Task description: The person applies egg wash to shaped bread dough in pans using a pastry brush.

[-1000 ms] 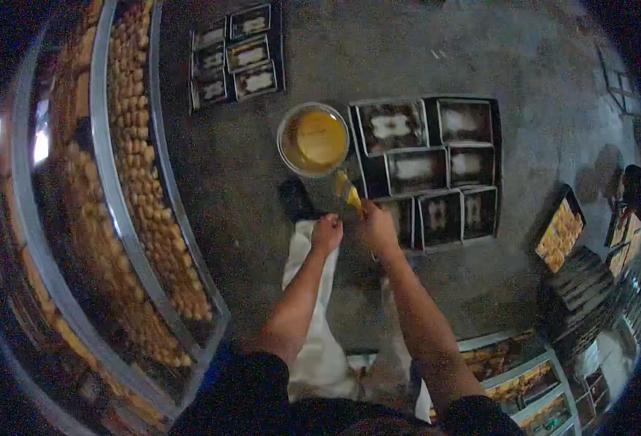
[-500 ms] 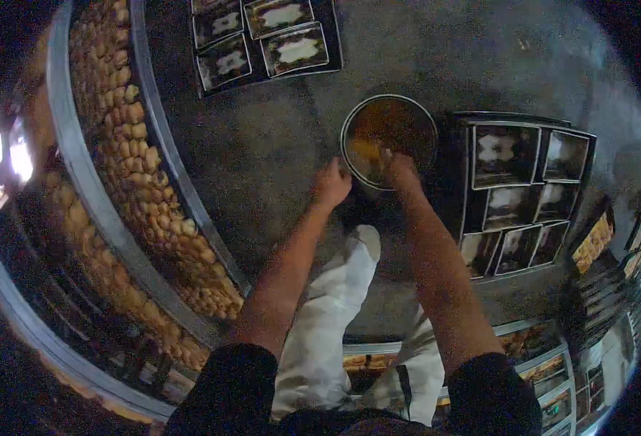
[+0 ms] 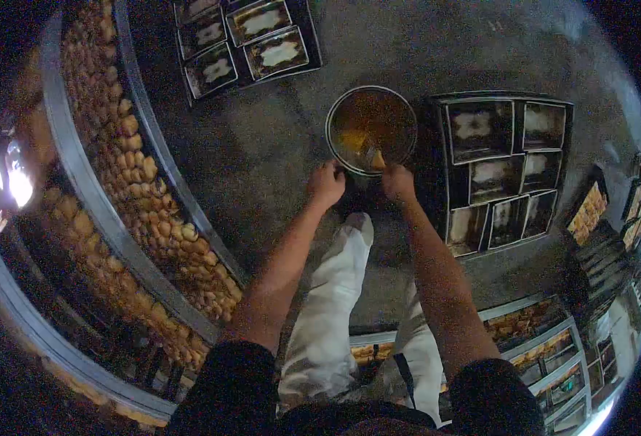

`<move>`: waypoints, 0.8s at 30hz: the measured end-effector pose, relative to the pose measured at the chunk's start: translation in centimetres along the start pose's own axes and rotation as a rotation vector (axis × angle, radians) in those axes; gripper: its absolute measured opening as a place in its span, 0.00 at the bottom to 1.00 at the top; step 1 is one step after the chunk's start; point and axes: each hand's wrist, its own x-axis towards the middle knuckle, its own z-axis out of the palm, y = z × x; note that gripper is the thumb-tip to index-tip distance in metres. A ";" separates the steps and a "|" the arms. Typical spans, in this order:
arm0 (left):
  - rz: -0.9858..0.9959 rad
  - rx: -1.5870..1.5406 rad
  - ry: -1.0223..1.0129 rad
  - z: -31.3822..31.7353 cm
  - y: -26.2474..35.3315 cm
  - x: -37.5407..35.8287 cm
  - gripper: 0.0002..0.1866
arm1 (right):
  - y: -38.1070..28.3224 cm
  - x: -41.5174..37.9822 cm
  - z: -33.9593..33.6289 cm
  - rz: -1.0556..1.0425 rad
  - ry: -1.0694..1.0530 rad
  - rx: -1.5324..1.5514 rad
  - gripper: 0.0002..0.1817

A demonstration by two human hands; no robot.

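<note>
A round metal bowl [image 3: 330, 143] stands on the dark floor in front of me, with amber-brown liquid inside and a brighter yellow patch at its left. At the lower left edge, my left hand [image 3: 327, 184] has its fingers curled against the rim. My right hand [image 3: 398, 182] is closed at the lower right edge. Just beyond its fingertips, over the liquid, shows a small pale orange piece [image 3: 378, 159]; dim light hides what it belongs to. My foot [image 3: 359, 225] is close below the bowl.
Dark pans [image 3: 506, 174] are grouped to the right of the bowl, and more pans [image 3: 251, 43] lie at the upper left. Long metal-edged trays of browned baked pieces [image 3: 153, 189] run along the left. Racks with trays [image 3: 546, 356] stand at the lower right.
My right hand has drawn back from over the liquid to the bowl's near rim. My left hand is now closer against the rim. The whole view has shifted slightly.
</note>
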 end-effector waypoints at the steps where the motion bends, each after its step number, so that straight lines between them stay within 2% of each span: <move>1: 0.017 0.000 0.004 0.1 0.1 -0.4 0.23 | 1.6 -0.1 1.1 -0.056 0.026 -0.001 0.17; 2: 0.034 0.001 0.006 0.3 0.3 -0.5 0.22 | 2.9 0.3 1.7 -0.110 0.053 -0.001 0.17; 5: -0.131 -0.107 -0.066 0.5 2.2 -1.5 0.22 | 3.1 -0.3 1.9 -0.097 0.086 0.101 0.17; 8: -0.096 0.038 -0.030 3.4 0.2 -1.6 0.21 | 3.9 -0.3 3.0 -0.041 0.124 0.121 0.17; 11: 0.064 0.257 0.089 6.9 -2.9 -2.7 0.21 | 5.7 0.0 4.8 0.030 0.154 0.318 0.17; 14: 0.160 0.247 0.033 5.5 0.6 -3.8 0.18 | 2.9 -5.5 -1.8 -0.054 0.104 0.495 0.18; 17: 0.251 0.122 0.083 5.0 3.9 -4.9 0.15 | 4.3 -8.9 -4.1 -0.085 -0.019 1.062 0.17; 20: 0.211 0.166 0.051 4.6 7.4 -5.3 0.12 | 7.5 -12.3 -7.6 -0.040 -0.034 1.090 0.18; 23: 0.392 0.214 0.241 3.7 15.0 -7.8 0.11 | 11.5 -15.8 -12.1 -0.051 0.125 1.018 0.19; 24: 0.472 0.239 0.234 3.8 17.4 -8.7 0.11 | 14.2 -16.6 -12.9 -0.005 0.112 1.016 0.20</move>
